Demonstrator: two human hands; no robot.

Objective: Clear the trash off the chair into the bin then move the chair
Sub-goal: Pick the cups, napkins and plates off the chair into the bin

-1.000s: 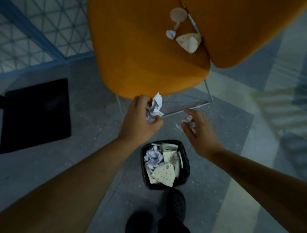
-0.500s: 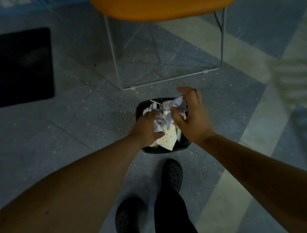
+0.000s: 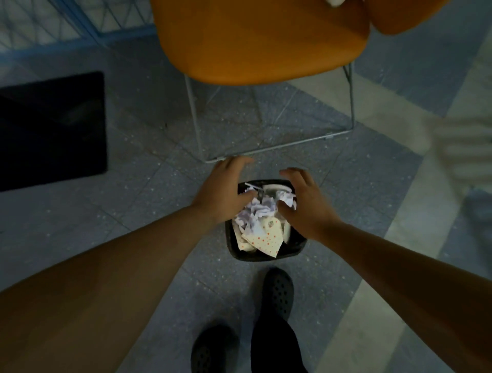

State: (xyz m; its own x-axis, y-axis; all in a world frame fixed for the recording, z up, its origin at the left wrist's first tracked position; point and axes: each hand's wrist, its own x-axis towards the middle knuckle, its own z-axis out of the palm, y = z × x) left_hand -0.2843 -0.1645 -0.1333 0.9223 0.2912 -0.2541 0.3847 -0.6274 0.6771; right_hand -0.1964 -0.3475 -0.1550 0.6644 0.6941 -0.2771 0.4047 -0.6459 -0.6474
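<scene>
Bin: small black plastic bin (image 3: 296, 249) on the grey speckled floor (image 3: 149, 191), just in front of the 2 dark perforated clogs (image 3: 277, 292).
Trash: crumpled white paper and a cream card with red dots (image 3: 266, 237) heaped inside the bin.
Left hand (image 3: 222, 190): above the bin's left rim, fingers spread and relaxed, holding nothing.
Right hand (image 3: 303, 205): above the bin's right rim, fingers loosely apart, holding nothing.
Chair: orange moulded seat on a thin grey wire frame (image 3: 261, 40), beyond the bin.
Mat: black rectangle (image 3: 50, 130), well left of the bin.

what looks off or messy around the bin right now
Nothing spilled: the crumpled paper sits heaped inside the black bin, both hands open above it. One pale scrap shows on the orange chair.
</scene>
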